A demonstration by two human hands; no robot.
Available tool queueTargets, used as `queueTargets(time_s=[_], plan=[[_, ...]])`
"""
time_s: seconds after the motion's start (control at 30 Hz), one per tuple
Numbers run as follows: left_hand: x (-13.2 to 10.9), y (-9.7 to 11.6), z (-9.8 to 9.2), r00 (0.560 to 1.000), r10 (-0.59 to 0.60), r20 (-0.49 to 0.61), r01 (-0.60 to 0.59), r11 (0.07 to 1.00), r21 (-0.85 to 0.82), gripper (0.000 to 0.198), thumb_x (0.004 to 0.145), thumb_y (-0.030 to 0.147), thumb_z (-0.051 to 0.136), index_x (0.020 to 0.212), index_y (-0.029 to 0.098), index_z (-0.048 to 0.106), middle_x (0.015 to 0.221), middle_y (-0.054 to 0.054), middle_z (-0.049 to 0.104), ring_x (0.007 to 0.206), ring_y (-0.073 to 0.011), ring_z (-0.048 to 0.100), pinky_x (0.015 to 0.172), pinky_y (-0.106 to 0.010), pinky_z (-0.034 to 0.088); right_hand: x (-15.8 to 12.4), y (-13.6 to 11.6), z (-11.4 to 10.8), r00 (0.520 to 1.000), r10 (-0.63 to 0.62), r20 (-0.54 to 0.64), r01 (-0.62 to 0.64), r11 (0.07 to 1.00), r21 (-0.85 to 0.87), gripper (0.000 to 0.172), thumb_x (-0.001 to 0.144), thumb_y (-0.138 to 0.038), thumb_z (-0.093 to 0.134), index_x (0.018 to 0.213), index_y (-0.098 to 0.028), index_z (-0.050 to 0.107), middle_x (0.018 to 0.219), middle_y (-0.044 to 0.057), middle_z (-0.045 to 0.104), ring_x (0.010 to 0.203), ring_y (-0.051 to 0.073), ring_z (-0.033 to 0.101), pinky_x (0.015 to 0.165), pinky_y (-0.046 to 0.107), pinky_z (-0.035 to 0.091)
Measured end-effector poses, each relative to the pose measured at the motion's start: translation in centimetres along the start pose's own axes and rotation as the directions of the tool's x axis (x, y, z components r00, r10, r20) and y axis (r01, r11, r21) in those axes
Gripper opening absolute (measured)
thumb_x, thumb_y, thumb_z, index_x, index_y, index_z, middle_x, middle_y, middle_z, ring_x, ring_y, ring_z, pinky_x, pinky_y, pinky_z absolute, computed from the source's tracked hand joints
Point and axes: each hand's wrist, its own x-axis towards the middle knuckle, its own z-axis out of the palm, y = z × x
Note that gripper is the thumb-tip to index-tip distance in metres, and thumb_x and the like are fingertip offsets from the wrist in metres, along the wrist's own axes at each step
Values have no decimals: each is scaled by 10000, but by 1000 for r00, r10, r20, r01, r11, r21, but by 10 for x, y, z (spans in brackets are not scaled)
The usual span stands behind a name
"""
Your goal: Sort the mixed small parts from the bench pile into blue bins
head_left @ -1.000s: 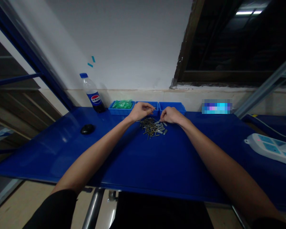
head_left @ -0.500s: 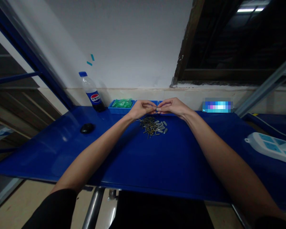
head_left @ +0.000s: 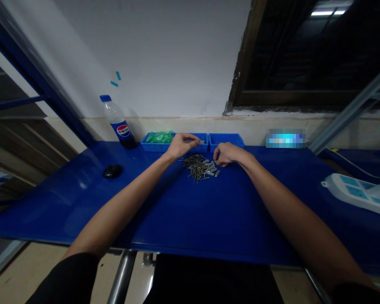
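Note:
My left hand [head_left: 182,145] is held over the front of the middle blue bin [head_left: 205,147], thumb and forefinger pinched together. Small grey pieces [head_left: 202,142] show just past its fingertips; whether one is in the pinch is unclear. My right hand [head_left: 225,154] is lower, with curled fingers reaching down to the short grey cylindrical pieces [head_left: 211,171] on the table. What its fingertips grip is hidden. Touching those pieces on their left is a loose pile of thin, brass-and-dark metal pins [head_left: 194,166].
A blue bin of green plastic packets [head_left: 152,147] and a right-hand blue bin [head_left: 240,142] line the wall. On the blue table [head_left: 190,223] also stand a cola bottle [head_left: 123,131], a black mouse [head_left: 112,171], a blurred box [head_left: 285,139] and a white compartment case [head_left: 351,192].
My hands were together above the pile and have parted. The left shifted slightly left and stays by the middle bin; the right came down to the grey pieces. The view turned slightly.

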Motion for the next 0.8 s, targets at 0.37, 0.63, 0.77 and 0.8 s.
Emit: queueTargets(time_s=[0.37,0.63,0.77,0.8], plan=[[-4,12,2,995,13,95,-12,1000,-16,166,833,239,708,950,147,782,911,-105,789,840,-200,754,807,-344,610,2,10,-11,990,-139,-20,141,973,180,242,714,-37,759,914,-173,773,674,20,749,663,179,743,595,232,591],[-10,26,5,984,-18,179,33,996,-79,181,872,236,692,1004,136,764,929,-103,786,828,-179,747,835,-351,609,-3,8,-17,974,-179,-137,224,702,676,114,851,-136,748,960,-160,772,982,89,803,988,189,765,907,266,624],[-13,29,5,980,0,201,27,991,-128,204,831,213,736,1021,142,762,958,-100,786,864,-182,750,888,-382,603,0,3,-13,985,-102,-138,171,657,734,182,941,-219,705,1102,-136,722,1043,125,799,992,178,773,857,210,630],[-13,29,5,981,2,196,26,989,-143,209,808,192,751,1010,140,764,956,-99,786,864,-182,750,902,-389,600,1,2,-12,986,-99,-137,168,654,737,203,955,-231,698,1133,-134,705,1058,132,797,995,179,774,848,203,632]])
